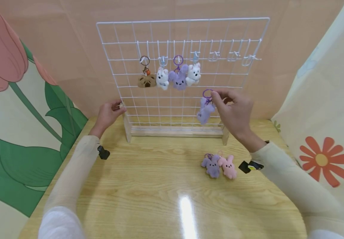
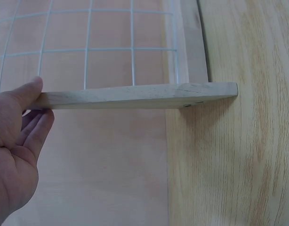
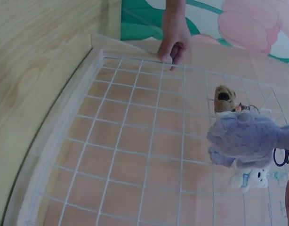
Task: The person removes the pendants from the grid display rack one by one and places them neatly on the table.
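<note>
Wood-grain bench [image 1: 148,189] carries, far side, a white wire rack [image 1: 183,20]: four hooks filled, three at right bare. Right grip [image 1: 236,111] is raised before the rack's right half; left grip [image 1: 109,114] pinches its left wooden upright [image 2: 125,96]. Unhung: grey plush [image 1: 213,167], pink plush [image 1: 228,167], lying near right; lilac plush [image 1: 203,115], its purple ring [image 1: 203,94] pinched in the right grip.

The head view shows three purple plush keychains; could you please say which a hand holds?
The purple plush keychain held in the right hand; another hangs on the white wire rack, and the third lies on the wood-grain table.
</note>
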Demonstrator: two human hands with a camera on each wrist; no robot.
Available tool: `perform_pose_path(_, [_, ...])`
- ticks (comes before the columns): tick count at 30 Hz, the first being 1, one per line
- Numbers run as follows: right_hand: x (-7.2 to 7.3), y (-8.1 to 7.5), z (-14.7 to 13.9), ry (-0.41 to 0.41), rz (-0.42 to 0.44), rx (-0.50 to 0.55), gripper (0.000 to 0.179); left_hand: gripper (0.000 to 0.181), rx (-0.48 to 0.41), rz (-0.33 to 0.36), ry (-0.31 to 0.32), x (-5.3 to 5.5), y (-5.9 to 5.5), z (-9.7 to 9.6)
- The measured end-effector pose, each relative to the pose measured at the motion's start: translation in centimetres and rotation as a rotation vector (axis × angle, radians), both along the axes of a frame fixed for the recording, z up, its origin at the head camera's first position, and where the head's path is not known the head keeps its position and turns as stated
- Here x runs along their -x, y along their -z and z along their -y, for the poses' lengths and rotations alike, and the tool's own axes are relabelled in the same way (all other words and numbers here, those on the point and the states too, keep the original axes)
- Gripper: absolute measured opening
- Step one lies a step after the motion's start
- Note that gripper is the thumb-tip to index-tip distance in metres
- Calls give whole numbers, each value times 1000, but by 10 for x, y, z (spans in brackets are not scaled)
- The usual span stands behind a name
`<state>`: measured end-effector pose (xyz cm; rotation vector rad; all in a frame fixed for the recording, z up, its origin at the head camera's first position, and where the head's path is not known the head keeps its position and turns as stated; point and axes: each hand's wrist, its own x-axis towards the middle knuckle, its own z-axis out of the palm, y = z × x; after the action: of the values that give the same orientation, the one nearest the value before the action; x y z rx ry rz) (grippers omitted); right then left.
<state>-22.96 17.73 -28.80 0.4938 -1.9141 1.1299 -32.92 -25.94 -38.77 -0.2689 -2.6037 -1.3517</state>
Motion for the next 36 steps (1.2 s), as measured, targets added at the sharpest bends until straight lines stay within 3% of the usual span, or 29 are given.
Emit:
perform_pose_path(16, [-16, 34, 0, -74, 23, -95, 7, 50, -1, -1, -1, -1, 0, -1])
perform_pose_path(36, [-39, 80, -5, -185, 164, -109, 3, 53, 9, 19, -5, 0, -1, 0])
